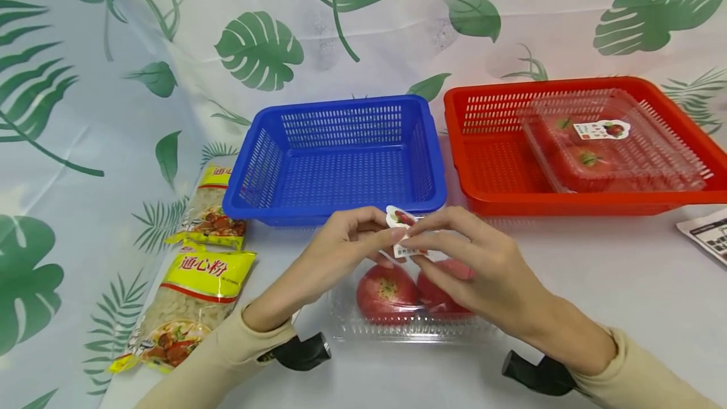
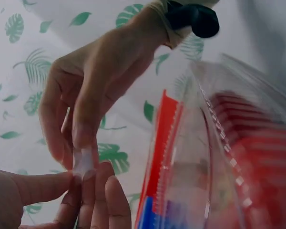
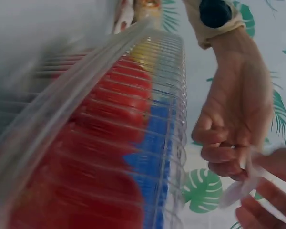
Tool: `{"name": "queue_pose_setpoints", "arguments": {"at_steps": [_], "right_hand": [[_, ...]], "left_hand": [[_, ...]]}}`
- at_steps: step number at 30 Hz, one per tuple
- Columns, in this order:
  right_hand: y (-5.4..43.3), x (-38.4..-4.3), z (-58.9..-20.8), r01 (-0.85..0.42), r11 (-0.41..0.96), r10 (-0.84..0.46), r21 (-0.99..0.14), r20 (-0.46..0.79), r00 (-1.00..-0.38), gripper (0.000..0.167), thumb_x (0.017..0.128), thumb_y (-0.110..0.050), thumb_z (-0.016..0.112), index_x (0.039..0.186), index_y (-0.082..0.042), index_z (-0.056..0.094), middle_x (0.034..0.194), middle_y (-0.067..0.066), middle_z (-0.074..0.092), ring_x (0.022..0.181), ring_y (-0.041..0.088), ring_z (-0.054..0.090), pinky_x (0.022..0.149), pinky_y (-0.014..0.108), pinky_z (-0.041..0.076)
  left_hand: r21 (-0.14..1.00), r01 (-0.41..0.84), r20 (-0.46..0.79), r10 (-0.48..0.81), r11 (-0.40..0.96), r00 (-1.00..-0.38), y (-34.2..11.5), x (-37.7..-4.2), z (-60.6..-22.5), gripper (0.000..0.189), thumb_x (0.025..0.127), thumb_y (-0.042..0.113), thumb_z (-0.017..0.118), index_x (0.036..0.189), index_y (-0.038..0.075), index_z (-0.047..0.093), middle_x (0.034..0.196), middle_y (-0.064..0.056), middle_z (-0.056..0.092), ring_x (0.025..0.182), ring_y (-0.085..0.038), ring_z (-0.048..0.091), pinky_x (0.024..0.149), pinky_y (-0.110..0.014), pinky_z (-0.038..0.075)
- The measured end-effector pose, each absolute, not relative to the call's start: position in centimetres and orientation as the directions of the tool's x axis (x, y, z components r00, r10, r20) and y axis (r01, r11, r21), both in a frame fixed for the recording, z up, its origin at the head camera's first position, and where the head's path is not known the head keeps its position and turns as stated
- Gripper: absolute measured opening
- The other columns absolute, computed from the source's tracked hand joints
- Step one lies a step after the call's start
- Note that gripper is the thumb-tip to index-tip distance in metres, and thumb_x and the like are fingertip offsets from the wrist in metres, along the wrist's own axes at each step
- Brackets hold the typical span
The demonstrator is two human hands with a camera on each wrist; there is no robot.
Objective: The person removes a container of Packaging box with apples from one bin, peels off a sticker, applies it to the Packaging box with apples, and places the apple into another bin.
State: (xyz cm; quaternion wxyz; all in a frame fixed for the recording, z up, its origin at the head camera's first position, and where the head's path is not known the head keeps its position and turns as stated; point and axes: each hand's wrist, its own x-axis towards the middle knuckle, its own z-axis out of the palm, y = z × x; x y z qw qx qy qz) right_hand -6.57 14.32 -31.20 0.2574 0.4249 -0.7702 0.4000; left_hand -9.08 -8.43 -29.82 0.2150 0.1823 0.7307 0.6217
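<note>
A small white sticker label [image 1: 400,217] with a red fruit picture is held up between both hands. My left hand [image 1: 349,243] pinches its left side between thumb and fingers. From the other side, the thumb and fingertips of my right hand [image 1: 488,264] pinch it too. Below them sits a clear plastic box [image 1: 414,332] with red tomatoes [image 1: 387,293] inside, partly covered by the hands. In the left wrist view the label [image 2: 83,161] looks pale and blurred between the fingertips; in the right wrist view the box's ribbed wall [image 3: 174,119] fills the left side.
Behind the hands stands a blue basket [image 1: 341,214]. To its right, a red basket [image 1: 488,197] contains another clear box [image 1: 642,163] of tomatoes bearing a similar label. Two yellow-topped bags of pasta [image 1: 195,295] lie at left. A printed sheet [image 1: 707,232] is at the right edge.
</note>
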Motion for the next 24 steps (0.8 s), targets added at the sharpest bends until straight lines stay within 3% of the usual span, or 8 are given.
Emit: {"name": "queue_pose_setpoints", "arguments": {"at_steps": [3,5,8,11,15,24], "right_hand": [[14.8,-6.5,-31.4,-0.804,0.350,-0.439,-0.480,0.675,-0.593,0.028,0.100,-0.032,0.073,0.115,-0.009,0.078,0.117,0.006,0.070,0.109,0.024,0.068,0.102,0.015,0.048],[15.1,-6.5,-31.5,-0.736,0.371,-0.418,-0.566,0.606,-0.677,0.032,0.091,-0.016,0.083,0.121,-0.008,0.075,0.120,0.004,0.068,0.110,0.020,0.068,0.098,0.015,0.051],[15.5,-6.6,-31.5,-0.600,0.354,-0.409,-0.718,0.458,-0.790,0.052,0.081,0.006,0.085,0.130,-0.006,0.070,0.120,0.003,0.069,0.104,0.016,0.070,0.091,0.019,0.056],[15.7,-6.7,-31.8,-0.439,0.324,-0.416,-0.838,0.290,-0.862,0.047,0.087,0.005,0.082,0.131,-0.004,0.069,0.117,0.005,0.072,0.095,0.015,0.072,0.085,0.024,0.061],[15.6,-6.9,-32.2,-0.366,0.327,-0.420,-0.871,0.213,-0.882,0.039,0.087,0.004,0.082,0.124,-0.003,0.072,0.110,0.006,0.074,0.088,0.016,0.073,0.082,0.026,0.062],[15.2,-7.4,-33.4,-0.471,0.305,-0.468,-0.828,0.300,-0.831,0.041,0.081,0.013,0.082,0.117,-0.004,0.075,0.104,0.002,0.075,0.089,0.014,0.074,0.080,0.030,0.063]], "left_hand": [[0.965,0.049,-0.095,0.517,0.257,-0.851,-8.6,-9.1,-30.2,0.019,0.102,0.019,0.070,0.108,0.001,0.073,0.096,-0.006,0.075,0.086,-0.023,0.071,0.082,-0.037,0.060],[0.946,0.089,-0.091,0.517,0.313,-0.851,-8.7,-9.1,-30.6,0.018,0.099,0.021,0.075,0.105,0.005,0.077,0.092,-0.002,0.075,0.082,-0.020,0.068,0.077,-0.033,0.057],[0.935,0.132,-0.069,0.533,0.330,-0.843,-8.6,-9.0,-31.1,0.015,0.095,0.020,0.079,0.101,0.006,0.081,0.088,0.000,0.075,0.076,-0.020,0.067,0.070,-0.029,0.055],[0.935,0.151,-0.053,0.545,0.322,-0.837,-8.4,-9.0,-31.6,0.013,0.095,0.016,0.079,0.097,0.003,0.080,0.082,-0.001,0.076,0.070,-0.017,0.068,0.065,-0.027,0.056],[0.910,0.186,-0.053,0.548,0.371,-0.835,-8.2,-9.0,-31.9,0.012,0.095,0.015,0.078,0.092,0.003,0.080,0.077,-0.001,0.073,0.065,-0.015,0.066,0.061,-0.025,0.055],[0.844,0.249,-0.045,0.525,0.475,-0.850,-8.0,-9.0,-32.4,0.010,0.092,0.016,0.082,0.088,0.007,0.079,0.075,0.004,0.071,0.064,-0.005,0.059,0.059,-0.021,0.051]]}}
